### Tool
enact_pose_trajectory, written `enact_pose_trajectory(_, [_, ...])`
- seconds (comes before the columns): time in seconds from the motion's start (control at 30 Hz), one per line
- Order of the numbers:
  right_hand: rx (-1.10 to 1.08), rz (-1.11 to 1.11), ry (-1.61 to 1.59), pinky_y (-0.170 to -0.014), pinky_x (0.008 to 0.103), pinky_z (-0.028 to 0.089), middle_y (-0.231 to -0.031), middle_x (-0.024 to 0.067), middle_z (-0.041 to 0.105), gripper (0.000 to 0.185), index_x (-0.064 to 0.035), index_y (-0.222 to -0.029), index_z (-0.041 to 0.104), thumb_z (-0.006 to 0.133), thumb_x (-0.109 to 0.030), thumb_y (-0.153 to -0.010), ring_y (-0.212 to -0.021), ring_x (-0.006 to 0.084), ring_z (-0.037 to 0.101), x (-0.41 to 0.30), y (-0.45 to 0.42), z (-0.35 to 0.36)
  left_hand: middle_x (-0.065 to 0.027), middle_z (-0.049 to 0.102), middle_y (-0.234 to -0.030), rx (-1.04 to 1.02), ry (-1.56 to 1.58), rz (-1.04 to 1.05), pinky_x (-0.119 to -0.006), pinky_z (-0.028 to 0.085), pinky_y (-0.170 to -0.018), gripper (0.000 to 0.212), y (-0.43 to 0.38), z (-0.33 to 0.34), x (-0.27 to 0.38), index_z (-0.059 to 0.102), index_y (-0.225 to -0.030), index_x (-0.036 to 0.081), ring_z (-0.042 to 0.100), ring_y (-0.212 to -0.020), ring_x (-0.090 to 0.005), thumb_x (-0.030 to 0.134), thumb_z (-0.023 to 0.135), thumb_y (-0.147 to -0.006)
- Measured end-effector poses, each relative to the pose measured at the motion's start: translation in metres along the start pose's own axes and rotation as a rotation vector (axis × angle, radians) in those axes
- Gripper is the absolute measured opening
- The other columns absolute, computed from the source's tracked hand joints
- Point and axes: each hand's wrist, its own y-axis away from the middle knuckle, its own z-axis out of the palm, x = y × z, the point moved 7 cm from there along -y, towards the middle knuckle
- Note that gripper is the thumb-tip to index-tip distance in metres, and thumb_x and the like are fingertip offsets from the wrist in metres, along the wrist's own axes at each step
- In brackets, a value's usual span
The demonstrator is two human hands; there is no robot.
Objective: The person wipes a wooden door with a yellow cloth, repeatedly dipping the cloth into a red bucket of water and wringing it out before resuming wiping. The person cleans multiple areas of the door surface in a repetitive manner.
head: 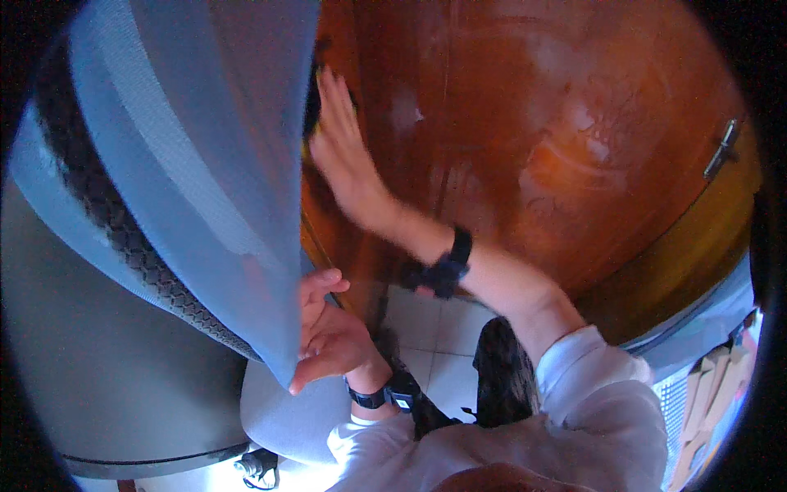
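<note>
A pale blue fabric curtain or cover with a dark patterned band hangs on the left. My left hand is at its lower right edge, palm up, thumb against the cloth, some fingers partly hidden behind it; whether it grips the cloth is not clear. My right hand reaches forward with its fingers straight, lying against a dark and yellow thing at the side of a reddish-brown wooden panel. That thing is mostly hidden by the hand and the cloth. Both wrists wear black straps.
A metal handle is on the wood at the right. A grey rounded surface fills the lower left, beside a light padded seat. Pale floor tiles show below the wood. Cardboard pieces stand at the lower right.
</note>
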Motion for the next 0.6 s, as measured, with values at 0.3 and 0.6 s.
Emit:
enact_pose_trajectory(0.3, [-0.008,-0.144,0.060,-0.104,0.0523,0.005,-0.146,0.0165,0.003,0.057,-0.0060,-0.139,0.019,0.039,-0.023,-0.088,-0.133,0.0384,-0.003,-0.028,0.043,0.016,-0.0259,0.032,-0.133,0.000,-0.014,-0.001,-0.023,0.051,-0.045,0.097,-0.002,0.007,0.005,0.016,-0.133,-0.006,0.062,-0.071,-0.0233,0.073,0.013,-0.077])
enact_pose_trajectory(0.6, [0.220,-0.427,0.214,-0.105,0.0527,-0.001,-0.146,0.0159,0.001,0.064,-0.0095,-0.141,0.007,0.030,-0.045,-0.092,-0.134,0.0325,0.000,-0.102,-0.160,-0.045,-0.0237,0.033,-0.133,-0.014,-0.074,0.016,-0.024,0.049,-0.048,0.092,-0.004,0.008,0.012,0.019,-0.135,0.004,0.061,-0.072,-0.0226,0.074,0.016,-0.077])
